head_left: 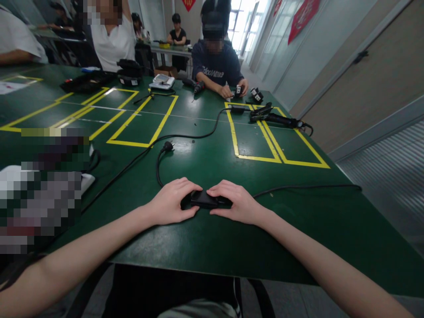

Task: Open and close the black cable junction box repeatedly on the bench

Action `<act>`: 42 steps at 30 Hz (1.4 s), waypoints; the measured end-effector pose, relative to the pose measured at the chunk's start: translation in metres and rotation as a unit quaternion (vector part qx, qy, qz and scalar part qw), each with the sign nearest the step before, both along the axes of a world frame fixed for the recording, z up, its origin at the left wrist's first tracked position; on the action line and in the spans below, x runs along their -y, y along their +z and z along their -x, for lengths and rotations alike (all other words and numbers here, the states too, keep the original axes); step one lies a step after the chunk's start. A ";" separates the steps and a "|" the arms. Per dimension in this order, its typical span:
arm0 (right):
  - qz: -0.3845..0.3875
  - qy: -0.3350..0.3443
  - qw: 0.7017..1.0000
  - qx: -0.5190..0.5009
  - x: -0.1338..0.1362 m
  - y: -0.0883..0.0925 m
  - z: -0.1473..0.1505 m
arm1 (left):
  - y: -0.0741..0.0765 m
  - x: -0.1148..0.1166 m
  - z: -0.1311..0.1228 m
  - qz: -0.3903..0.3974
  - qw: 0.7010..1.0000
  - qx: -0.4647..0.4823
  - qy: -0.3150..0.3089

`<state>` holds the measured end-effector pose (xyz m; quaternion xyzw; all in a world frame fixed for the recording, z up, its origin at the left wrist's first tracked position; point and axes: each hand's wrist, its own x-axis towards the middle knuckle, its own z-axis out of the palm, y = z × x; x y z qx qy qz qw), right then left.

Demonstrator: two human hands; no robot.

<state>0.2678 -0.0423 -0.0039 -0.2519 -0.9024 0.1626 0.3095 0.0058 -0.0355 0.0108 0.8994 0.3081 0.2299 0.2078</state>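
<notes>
A small black box-shaped device (203, 199) lies on the green table (205, 238) near its front edge. My left hand (174, 201) grips its left end with curled fingers and thumb. My right hand (233, 202) grips its right end the same way. A black cable (298, 187) runs from the device off to the right. Another black cable with a plug (166, 146) curls just beyond my hands.
Yellow tape rectangles (258, 132) mark the tabletop. A person in a dark sweatshirt (217, 66) sits across the table and handles small black parts. A black tool with cord (276, 118) lies at the right. Cases and boxes (129, 73) stand at the far left.
</notes>
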 end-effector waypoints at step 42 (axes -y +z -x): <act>-0.227 -0.036 0.962 0.147 0.006 0.011 -0.007 | 0.008 -0.004 -0.005 0.142 0.989 -0.025 0.023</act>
